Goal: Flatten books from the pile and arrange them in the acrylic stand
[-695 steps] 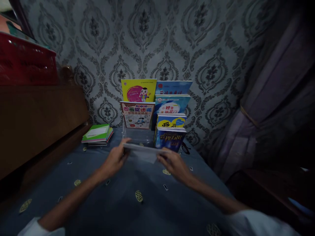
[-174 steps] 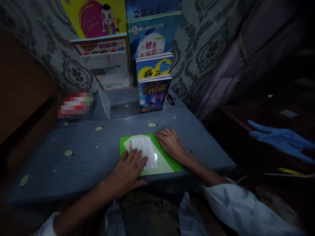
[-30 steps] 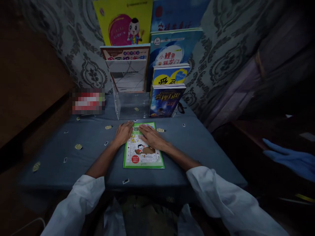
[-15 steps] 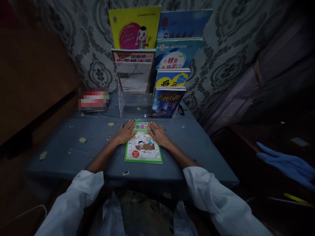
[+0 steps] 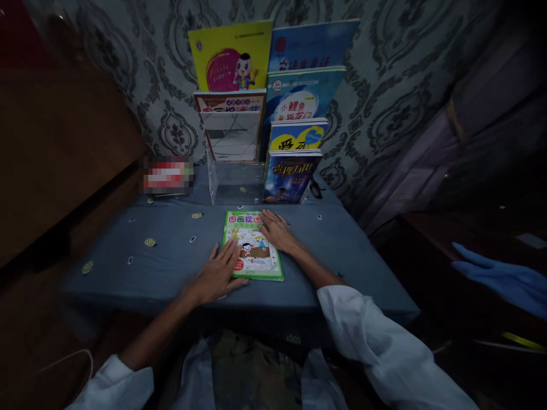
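Observation:
A green-edged children's book point(image 5: 253, 245) lies flat on the blue cloth-covered table point(image 5: 162, 262), cover up. My left hand point(image 5: 217, 273) rests flat on the book's near left corner, fingers spread. My right hand point(image 5: 277, 229) lies flat on the book's far right part, fingers stretched out. Behind the book stands a clear tiered rack point(image 5: 233, 182) with several books upright in it; its front left slot shows only clear plastic.
A blurred stack of books point(image 5: 167, 175) lies at the back left of the table. Patterned wallpaper is behind the rack. A brown wooden cabinet point(image 5: 51, 148) is on the left, a curtain point(image 5: 461, 131) on the right. A blue glove point(image 5: 499, 279) shows at right.
My left hand has slid from the book's far left corner back to its near left corner. The right hand stays at the far right of the book.

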Demonstrator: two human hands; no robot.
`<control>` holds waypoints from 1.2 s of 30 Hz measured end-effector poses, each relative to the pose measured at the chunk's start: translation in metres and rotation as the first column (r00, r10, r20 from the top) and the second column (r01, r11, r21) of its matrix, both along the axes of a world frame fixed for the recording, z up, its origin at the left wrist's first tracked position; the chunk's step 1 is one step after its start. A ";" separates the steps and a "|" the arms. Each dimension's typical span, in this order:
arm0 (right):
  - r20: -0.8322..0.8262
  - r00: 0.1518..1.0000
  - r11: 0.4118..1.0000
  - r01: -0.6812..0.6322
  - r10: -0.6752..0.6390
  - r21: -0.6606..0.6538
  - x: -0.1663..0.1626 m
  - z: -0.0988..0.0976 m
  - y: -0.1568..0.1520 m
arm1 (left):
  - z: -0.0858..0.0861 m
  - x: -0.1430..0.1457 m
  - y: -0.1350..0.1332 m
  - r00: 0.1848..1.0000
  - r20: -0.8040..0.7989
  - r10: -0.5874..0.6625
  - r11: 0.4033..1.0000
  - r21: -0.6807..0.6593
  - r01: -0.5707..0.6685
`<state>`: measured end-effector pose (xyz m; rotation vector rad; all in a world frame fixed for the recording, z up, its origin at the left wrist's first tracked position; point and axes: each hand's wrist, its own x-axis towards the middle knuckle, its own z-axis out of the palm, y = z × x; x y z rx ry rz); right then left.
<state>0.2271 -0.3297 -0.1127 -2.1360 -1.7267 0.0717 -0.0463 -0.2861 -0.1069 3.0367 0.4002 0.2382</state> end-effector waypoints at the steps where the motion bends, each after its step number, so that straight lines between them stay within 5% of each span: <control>1: 0.003 1.000 1.000 0.011 -0.011 -0.002 0.001 0.000 0.001 | -0.001 0.000 -0.001 1.000 0.002 -0.001 1.000 0.002 0.001; 12: -0.045 0.998 0.999 0.033 -0.033 0.018 0.014 0.000 0.006 | -0.001 0.011 -0.009 1.000 -0.010 0.008 1.000 0.025 -0.008; 25: -0.137 0.991 0.994 0.013 0.002 0.108 0.029 -0.010 0.010 | 0.016 0.092 -0.044 0.976 -0.041 -0.215 0.977 -0.015 0.215; 36: -0.163 0.985 0.973 -0.015 0.054 0.232 0.035 0.000 -0.003 | 0.027 0.070 -0.042 0.955 -0.063 -0.291 0.954 -0.096 0.284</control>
